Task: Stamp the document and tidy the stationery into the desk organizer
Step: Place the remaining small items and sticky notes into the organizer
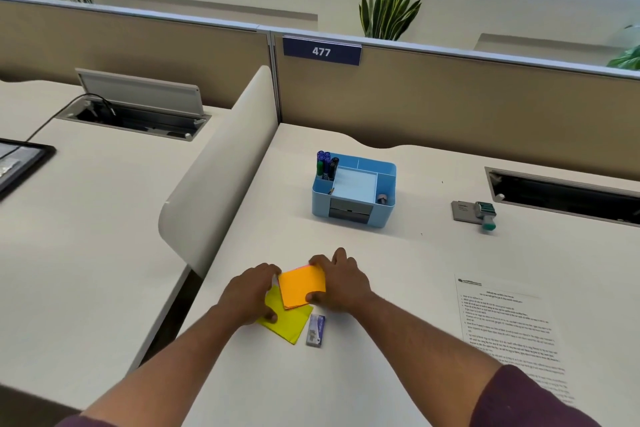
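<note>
An orange sticky-note pad [302,288] lies partly over a yellow pad [287,321] near the desk's front. My right hand [341,282] pinches the orange pad between its fingers at the far edge and its thumb at the near right corner. My left hand [251,293] holds the pads from the left, fingers at the orange pad's far left corner and thumb on the yellow pad. A small purple staple box [316,330] lies just right of the yellow pad. The blue desk organizer [354,189] holds several markers. The printed document [509,333] lies at the right. A green stamp [485,215] rests on its grey ink pad [462,211].
A white curved divider [221,166] borders the desk's left side, with a beige partition [450,100] behind. An open cable slot [568,196] sits at the back right. The neighbouring desk at the left holds a dark tablet [17,163] and another cable box.
</note>
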Motion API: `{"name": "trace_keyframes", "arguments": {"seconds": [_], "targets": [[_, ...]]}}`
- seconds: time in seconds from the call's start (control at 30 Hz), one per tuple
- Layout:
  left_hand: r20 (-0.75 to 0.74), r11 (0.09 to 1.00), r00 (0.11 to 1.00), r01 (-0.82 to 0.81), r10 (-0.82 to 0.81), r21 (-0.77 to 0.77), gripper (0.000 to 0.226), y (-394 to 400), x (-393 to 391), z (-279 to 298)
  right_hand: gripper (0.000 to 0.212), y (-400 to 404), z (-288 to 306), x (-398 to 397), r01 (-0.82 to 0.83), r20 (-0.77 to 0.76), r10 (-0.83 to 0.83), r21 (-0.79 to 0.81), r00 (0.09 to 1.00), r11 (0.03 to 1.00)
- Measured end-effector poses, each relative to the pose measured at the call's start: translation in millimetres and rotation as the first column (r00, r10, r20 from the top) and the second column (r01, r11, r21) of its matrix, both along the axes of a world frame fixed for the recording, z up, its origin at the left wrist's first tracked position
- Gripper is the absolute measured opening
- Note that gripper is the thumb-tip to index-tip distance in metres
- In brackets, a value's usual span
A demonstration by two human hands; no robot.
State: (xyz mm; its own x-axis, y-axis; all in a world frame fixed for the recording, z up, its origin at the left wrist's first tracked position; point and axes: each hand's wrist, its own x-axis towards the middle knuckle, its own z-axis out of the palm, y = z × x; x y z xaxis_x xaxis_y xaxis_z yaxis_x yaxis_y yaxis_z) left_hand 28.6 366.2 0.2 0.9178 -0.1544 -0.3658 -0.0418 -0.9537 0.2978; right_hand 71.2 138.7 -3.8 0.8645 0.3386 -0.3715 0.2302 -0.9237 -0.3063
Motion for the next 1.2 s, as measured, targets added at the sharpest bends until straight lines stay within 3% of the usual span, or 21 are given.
{"name": "trace_keyframes", "arguments": {"seconds": [0.23, 0.33, 0.43, 0.53, 0.67, 0.8, 0.9, 1.0, 1.1, 1.2], "targets": [[0.015, 0.997, 0.996, -0.083, 0.083, -0.007, 0.058, -4, 3, -3, 0.101, -20, 2, 3, 0.212, -0.038, -0.213, -0.029, 0.976, 0.977], [0.04, 0.995, 0.994, -0.099, 0.1, -0.029, 0.049, -13, 6, -7, 0.079, -32, 1, 0, 0.295, -0.054, -0.291, 0.106, 0.955, 0.95], [0.063, 0.994, 0.994, -0.082, 0.086, -0.072, 0.07, -25, 10, -10, 0.051, -43, -4, -2, 0.38, -0.1, -0.367, 0.245, 0.925, 0.892], [0.054, 0.999, 0.998, 0.033, -0.033, -0.009, 0.078, -38, 15, -10, 0.03, -56, -11, -5, 0.539, -0.24, -0.484, 0.415, 0.842, 0.733], [0.094, 0.999, 0.995, 0.036, -0.035, -0.004, 0.067, -52, 22, -13, 0.026, -76, -12, -10, 0.767, -0.514, -0.587, 0.542, 0.626, 0.344], [0.099, 0.999, 0.995, -0.001, 0.006, -0.05, 0.067, -69, 30, -13, 0.029, -91, -13, -16, 0.812, -0.6, -0.574, 0.538, 0.558, 0.226], [0.072, 0.99, 0.995, -0.053, 0.063, -0.132, 0.063, -85, 37, -10, 0.027, -94, -8, -19, 0.818, -0.634, -0.533, 0.524, 0.56, 0.237], [0.032, 0.948, 0.988, -0.134, 0.15, -0.29, 0.037, -100, 43, -6, 0.025, -93, -10, -20, 0.787, -0.573, -0.548, 0.52, 0.609, 0.332], [-0.092, 0.778, 0.924, -0.363, 0.371, -0.513, 0.031, -109, 42, -7, 0.029, -90, -13, -24, 0.725, -0.424, -0.593, 0.481, 0.685, 0.494], [-0.173, 0.64, 0.868, -0.466, 0.466, -0.611, 0.037, -117, 40, -9, 0.04, -88, -14, -26, 0.662, -0.245, -0.622, 0.399, 0.744, 0.635]]}}
